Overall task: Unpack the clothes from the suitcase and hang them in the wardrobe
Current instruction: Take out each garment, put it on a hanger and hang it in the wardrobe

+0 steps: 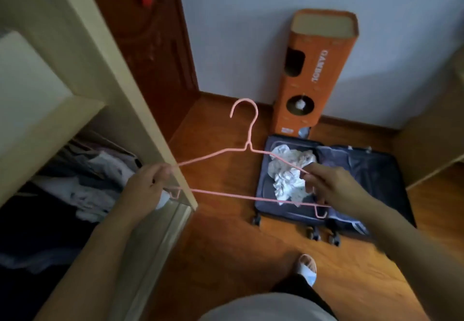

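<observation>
Both hands hold a pink wire hanger (247, 146) out in front, hook up and away from the person. The left hand (148, 190) has its fingers curled round the hanger's left end, thumb on top of the wire. The right hand (334, 190) pinches the right shoulder wire between thumb and forefinger, the other fingers curled down towards the bottom bar.

Beyond and below the right fingers an open suitcase (356, 170) lies flat on the wooden floor (221, 240), wheels towards the person. In its left half, just past the right fingertips, lies a crumpled white garment (288, 170); the right half is zipped shut under its lining.

Left of the left hand the wardrobe (105, 74) stands open, with folded clothes (100, 170) heaped on a shelf just beyond the knuckles. Its door edge runs behind the left fingers.

Past the hook an orange box (311, 82) stands upright against the wall (251, 32), just behind the suitcase. A slippered foot (306, 266) shows below the hands.
</observation>
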